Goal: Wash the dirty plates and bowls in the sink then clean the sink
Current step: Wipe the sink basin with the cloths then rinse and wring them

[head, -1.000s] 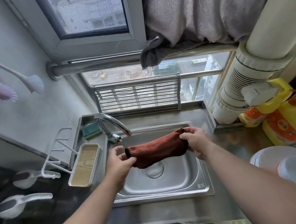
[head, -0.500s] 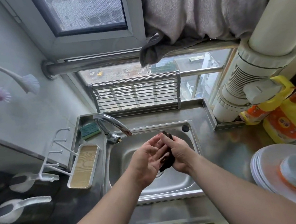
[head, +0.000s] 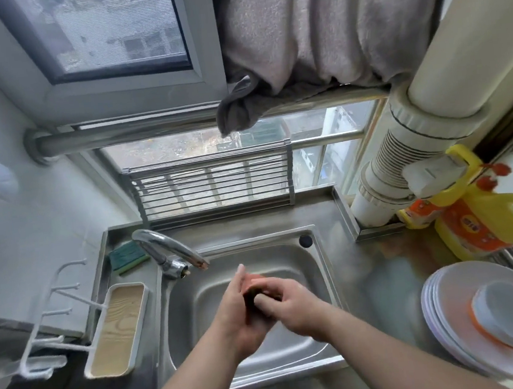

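Your left hand (head: 238, 315) & right hand (head: 294, 308) meet over the sink (head: 322, 269), fingers of both clenched round the bunched reddish-brown cloth (head: 254, 285) btw them.

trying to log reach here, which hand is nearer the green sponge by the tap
Left. The left hand is over the sink on the side toward the green sponge; the right hand is on its far side, farther away.

My steel counter (head: 378, 264) carries stacked plates (head: 446, 295) right of the sink (head: 288, 247), yellow detergent jugs (head: 484, 225) behind them
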The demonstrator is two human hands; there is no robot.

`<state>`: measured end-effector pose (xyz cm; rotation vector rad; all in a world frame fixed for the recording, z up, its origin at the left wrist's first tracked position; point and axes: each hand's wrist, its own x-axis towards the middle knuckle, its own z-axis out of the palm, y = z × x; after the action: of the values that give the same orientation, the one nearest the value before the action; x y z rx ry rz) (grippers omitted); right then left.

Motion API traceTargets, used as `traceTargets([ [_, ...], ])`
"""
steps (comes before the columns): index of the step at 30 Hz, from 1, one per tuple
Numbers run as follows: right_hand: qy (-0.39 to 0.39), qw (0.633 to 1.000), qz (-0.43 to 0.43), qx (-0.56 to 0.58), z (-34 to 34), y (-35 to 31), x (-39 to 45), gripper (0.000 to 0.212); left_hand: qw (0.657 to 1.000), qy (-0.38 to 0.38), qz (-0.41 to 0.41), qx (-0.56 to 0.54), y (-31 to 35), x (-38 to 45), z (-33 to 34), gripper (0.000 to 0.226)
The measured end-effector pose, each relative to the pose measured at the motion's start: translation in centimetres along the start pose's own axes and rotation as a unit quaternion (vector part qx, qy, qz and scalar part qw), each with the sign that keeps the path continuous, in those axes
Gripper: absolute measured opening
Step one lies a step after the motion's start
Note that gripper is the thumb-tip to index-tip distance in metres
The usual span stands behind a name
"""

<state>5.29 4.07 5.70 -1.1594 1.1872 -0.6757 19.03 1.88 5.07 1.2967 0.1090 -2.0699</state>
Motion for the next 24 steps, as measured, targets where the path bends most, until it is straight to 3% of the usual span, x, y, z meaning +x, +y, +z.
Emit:
traceTargets([
  [2, 0.019, 0.989, -0.019, -0.144, -0.3, 1.3, 0.1, 0.017, 1.0, 0.024, -0.013, -0.004, -0.2, 1.4, 0.6, 0.052],
  [4, 0.173, 0.983, 0.039, -0.044, -1.7, 2.4, 0.9, 0.021, 0.998, 0.054, 0.014, 0.01, -0.6, 2.5, 1.0, 0.041],
  [6, 0.28, 0.946, 0.137, 0.093, -3.8, 4.0, 1.8, 0.021, 0.999, 0.038, 0.009, -0.011, -1.0, 2.7, 1.9, 0.039],
  [9, 0.151, 0.896, 0.308, 0.283, -5.9, 5.9, 2.5, 0.043, 1.0, 0.021, -0.017, -0.006, -1.7, 3.7, 3.1, 0.041],
  [11, 0.096, 0.88, 0.338, 0.318, -6.7, 6.9, 2.6, 0.039, 0.997, 0.044, -0.006, 0.067, -2.7, 5.6, 3.1, 0.034],
  [13, 0.126, 0.893, 0.328, 0.282, -7.5, 7.9, 3.0, 0.032, 0.983, 0.078, 0.012, 0.166, -3.7, 7.2, 2.9, 0.036],
  [17, 0.224, 0.904, 0.31, 0.19, -10.1, 8.3, 5.0, 0.039, 0.954, 0.075, -0.009, 0.29, -4.7, 10.2, 4.1, 0.041],
  [21, 0.294, 0.927, 0.197, 0.125, -15.4, 6.1, 8.6, 0.041, 0.945, 0.02, 0.058, 0.32, -2.4, 14.5, 9.0, 0.051],
  [24, 0.331, 0.935, 0.125, 0.023, -20.3, 3.7, 11.4, 0.029, 0.944, -0.03, 0.115, 0.308, 0.6, 16.7, 13.8, 0.057],
])
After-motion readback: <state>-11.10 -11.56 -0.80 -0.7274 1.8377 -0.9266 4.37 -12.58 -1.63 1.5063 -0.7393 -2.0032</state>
